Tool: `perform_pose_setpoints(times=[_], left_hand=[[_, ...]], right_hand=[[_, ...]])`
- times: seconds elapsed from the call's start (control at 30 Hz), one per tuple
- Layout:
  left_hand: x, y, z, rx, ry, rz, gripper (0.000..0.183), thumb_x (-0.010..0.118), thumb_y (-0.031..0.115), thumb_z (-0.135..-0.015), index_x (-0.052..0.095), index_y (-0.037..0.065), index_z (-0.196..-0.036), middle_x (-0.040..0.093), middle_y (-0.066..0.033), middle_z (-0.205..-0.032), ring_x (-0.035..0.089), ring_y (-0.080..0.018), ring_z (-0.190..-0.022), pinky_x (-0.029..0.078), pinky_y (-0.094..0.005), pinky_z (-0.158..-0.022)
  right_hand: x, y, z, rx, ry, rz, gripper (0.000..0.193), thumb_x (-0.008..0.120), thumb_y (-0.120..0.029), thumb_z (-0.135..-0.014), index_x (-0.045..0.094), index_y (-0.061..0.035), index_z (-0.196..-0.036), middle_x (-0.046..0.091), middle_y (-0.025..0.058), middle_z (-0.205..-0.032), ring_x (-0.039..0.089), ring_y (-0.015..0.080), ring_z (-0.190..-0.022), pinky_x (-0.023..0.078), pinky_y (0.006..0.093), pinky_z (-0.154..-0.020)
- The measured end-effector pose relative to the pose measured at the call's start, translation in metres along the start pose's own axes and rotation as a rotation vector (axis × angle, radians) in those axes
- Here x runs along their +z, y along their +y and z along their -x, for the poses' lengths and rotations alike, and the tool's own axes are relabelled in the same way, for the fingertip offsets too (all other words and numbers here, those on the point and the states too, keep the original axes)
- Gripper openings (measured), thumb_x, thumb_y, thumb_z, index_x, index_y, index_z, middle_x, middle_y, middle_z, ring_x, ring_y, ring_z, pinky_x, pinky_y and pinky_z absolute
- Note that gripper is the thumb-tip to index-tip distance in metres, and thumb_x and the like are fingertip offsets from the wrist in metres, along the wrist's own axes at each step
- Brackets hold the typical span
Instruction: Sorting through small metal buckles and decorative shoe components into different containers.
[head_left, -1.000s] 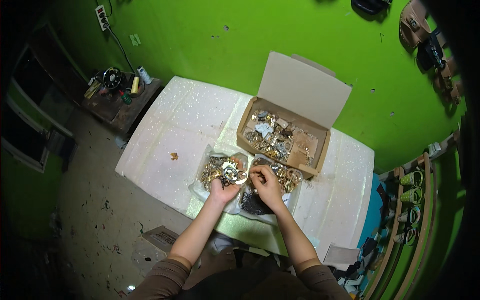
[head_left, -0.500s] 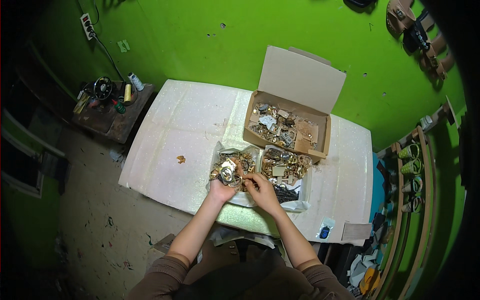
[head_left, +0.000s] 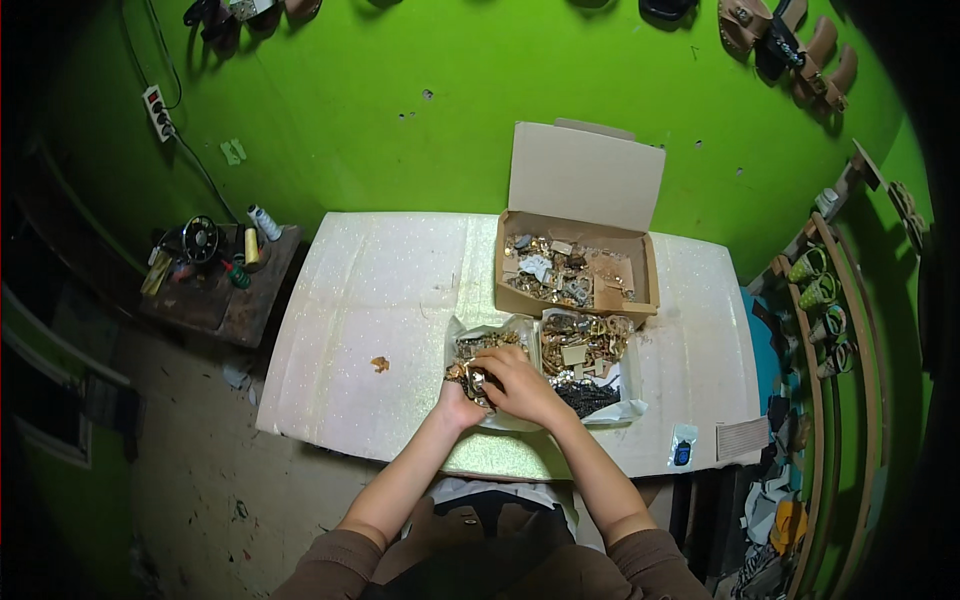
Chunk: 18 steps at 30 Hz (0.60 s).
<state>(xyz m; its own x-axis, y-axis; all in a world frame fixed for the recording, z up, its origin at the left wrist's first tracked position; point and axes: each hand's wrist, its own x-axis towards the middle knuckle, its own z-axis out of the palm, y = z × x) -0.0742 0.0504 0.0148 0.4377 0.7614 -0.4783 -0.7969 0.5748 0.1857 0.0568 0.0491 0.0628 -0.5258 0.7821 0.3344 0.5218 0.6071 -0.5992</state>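
Observation:
My left hand (head_left: 461, 408) is cupped, palm up, around a handful of gold and silver metal buckles (head_left: 478, 384). Over the same handful curves my right hand (head_left: 522, 387), its fingers bent down onto the pieces; its fingertips are partly hidden. Both hands are above the near part of a white-lined tray (head_left: 453, 330) heaped with small gold-coloured fittings. Touching it on the right is a second white-lined tray (head_left: 634, 408), which holds brown and gold fittings, pale tags and a dark beaded heap (head_left: 588, 398).
Behind the trays stands an open cardboard box (head_left: 520, 301) of mixed metal pieces, lid raised. A brown scrap (head_left: 380, 364) lies on the glittery white table (head_left: 350, 290). At the right front are a small blue packaged item (head_left: 683, 450) and a grey card (head_left: 742, 440). A shoe rack (head_left: 815, 380) stands right.
My right hand has moved from beside the left palm to over it, covering much of the buckles. The left hand has turned slightly inward. The head view has tilted up.

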Motion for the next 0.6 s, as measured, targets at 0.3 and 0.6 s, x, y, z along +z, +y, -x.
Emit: perform_pose_setpoints(times=[0.3, 0.6], left_hand=[[-0.009, 0.006, -0.022, -0.120, -0.007, -0.041, 0.029, 0.044, 0.031, -0.083, 0.056, 0.007, -0.094, 0.057, -0.0116, -0.097, 0.055, -0.0247, -0.090, 0.046, -0.0425, -0.081], [0.011, 0.010, -0.034, -0.087, -0.075, 0.191, 0.028, 0.040, 0.023, -0.085, 0.056, 0.001, -0.093, 0.059, -0.0114, -0.082, 0.058, -0.0216, -0.072, 0.049, -0.0331, -0.067]], right_hand=[[-0.023, 0.006, -0.015, 0.067, -0.098, -0.101, 0.023, 0.061, -0.010, -0.070, 0.058, -0.0027, -0.091, 0.057, 0.0102, -0.076, 0.056, 0.0235, -0.072, 0.045, 0.0326, -0.068], [-0.062, 0.066, 0.010, 0.573, 0.361, -0.382, 0.019, 0.062, -0.006, -0.072, 0.058, -0.0012, -0.089, 0.054, 0.0014, -0.067, 0.049, 0.0079, -0.061, 0.042, 0.0224, -0.057]])
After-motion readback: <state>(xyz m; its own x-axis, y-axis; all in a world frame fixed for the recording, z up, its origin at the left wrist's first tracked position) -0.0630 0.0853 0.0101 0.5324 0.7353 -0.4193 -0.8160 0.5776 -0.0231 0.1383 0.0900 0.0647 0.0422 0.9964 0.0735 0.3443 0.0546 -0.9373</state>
